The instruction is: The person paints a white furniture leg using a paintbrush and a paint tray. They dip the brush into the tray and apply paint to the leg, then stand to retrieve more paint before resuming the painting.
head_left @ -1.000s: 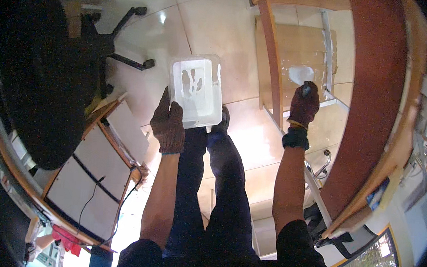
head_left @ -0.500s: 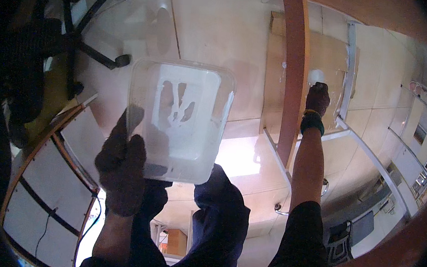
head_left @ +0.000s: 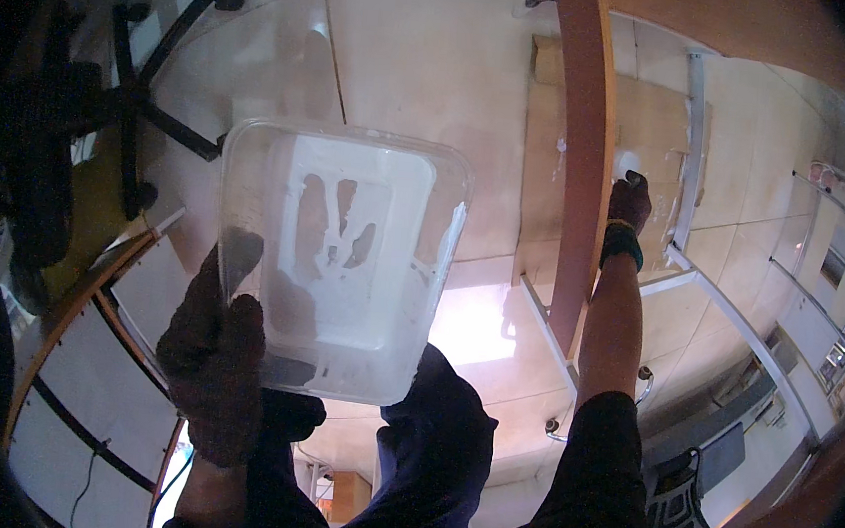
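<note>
My left hand (head_left: 216, 362), in a dark glove, grips a clear rectangular plastic tub (head_left: 339, 257) by its near left edge and holds it up close to the camera, its open side towards me. White residue smears the tub's bottom. My right hand (head_left: 629, 203), also gloved with a green and yellow cuff, is stretched far out under the wooden table edge (head_left: 583, 177), closed on a small white object (head_left: 629, 165) that I cannot identify. My dark trousers (head_left: 428, 443) show below the tub.
A black swivel chair (head_left: 87, 109) stands at the left on the tiled floor (head_left: 418, 65). A white cabinet with a curved wooden rim (head_left: 89, 337) is at the lower left. Metal table legs and bars (head_left: 686, 255) run at the right, with cardboard (head_left: 653, 113) behind.
The tub has come up much closer to the camera in my left hand. My right hand stays stretched out by the table.
</note>
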Demonstrator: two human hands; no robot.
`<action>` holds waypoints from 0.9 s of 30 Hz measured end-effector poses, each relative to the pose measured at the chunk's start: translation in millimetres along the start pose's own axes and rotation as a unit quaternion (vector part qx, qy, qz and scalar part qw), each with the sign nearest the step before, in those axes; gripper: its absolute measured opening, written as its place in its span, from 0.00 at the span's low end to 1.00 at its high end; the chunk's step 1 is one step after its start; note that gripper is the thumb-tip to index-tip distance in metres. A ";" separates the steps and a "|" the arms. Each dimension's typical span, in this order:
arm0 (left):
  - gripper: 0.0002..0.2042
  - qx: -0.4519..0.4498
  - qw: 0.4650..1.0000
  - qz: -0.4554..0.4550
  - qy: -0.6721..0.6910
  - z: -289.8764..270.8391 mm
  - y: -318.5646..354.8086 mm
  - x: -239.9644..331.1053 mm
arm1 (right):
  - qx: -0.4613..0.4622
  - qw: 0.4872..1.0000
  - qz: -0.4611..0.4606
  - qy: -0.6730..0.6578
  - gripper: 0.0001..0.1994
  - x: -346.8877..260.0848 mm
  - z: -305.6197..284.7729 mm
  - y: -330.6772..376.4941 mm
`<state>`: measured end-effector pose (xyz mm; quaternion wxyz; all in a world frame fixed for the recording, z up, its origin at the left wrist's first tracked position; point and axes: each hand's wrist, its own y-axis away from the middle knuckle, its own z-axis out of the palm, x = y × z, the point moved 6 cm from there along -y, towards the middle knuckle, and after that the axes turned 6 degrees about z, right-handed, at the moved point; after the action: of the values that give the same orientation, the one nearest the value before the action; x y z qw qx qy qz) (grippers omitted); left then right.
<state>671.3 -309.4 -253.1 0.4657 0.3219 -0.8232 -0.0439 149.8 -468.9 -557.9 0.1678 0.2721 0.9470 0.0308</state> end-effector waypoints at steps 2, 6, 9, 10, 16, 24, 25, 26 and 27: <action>0.20 0.001 1.000 0.003 0.013 1.8 -0.7 0.3 | 0.016 1.000 0.004 -0.008 0.17 -12.9 -7.7 7.1; 0.19 -0.022 0.997 0.040 -0.067 -2.3 0.5 -2.0 | -0.006 0.999 0.042 0.021 0.19 -34.6 -23.3 19.2; 0.19 -0.037 0.998 0.031 -0.039 -0.6 0.9 17.0 | 0.033 0.998 0.017 0.049 0.19 -8.7 -27.1 9.5; 0.19 -0.016 0.986 0.159 -0.050 -4.3 4.1 21.4 | 0.044 0.997 0.017 0.053 0.19 -11.9 -33.6 13.1; 0.20 -0.004 0.996 0.079 0.040 -23.1 22.0 49.3 | 0.073 0.993 0.021 -0.085 0.15 -49.5 -133.1 76.3; 0.20 0.011 0.981 0.165 0.100 -112.2 52.0 157.0 | 0.070 0.978 -0.153 -0.125 0.14 -183.1 -307.0 213.6; 0.20 0.009 0.979 0.174 0.107 -128.8 49.7 179.8 | 0.035 0.975 -0.142 -0.164 0.14 -204.4 -332.4 230.9; 0.20 -0.007 0.983 0.176 0.058 -137.7 55.6 190.1 | 0.043 0.971 -0.153 -0.181 0.14 -211.3 -351.1 251.2; 0.20 -0.024 0.983 0.180 0.008 -148.8 61.4 200.1 | 0.018 0.971 -0.120 -0.206 0.15 -208.9 -357.5 266.0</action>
<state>687.6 -341.3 1.1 0.4799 0.1580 -0.8627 0.0233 330.7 -340.7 -118.6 0.3572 0.1598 0.9181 -0.0630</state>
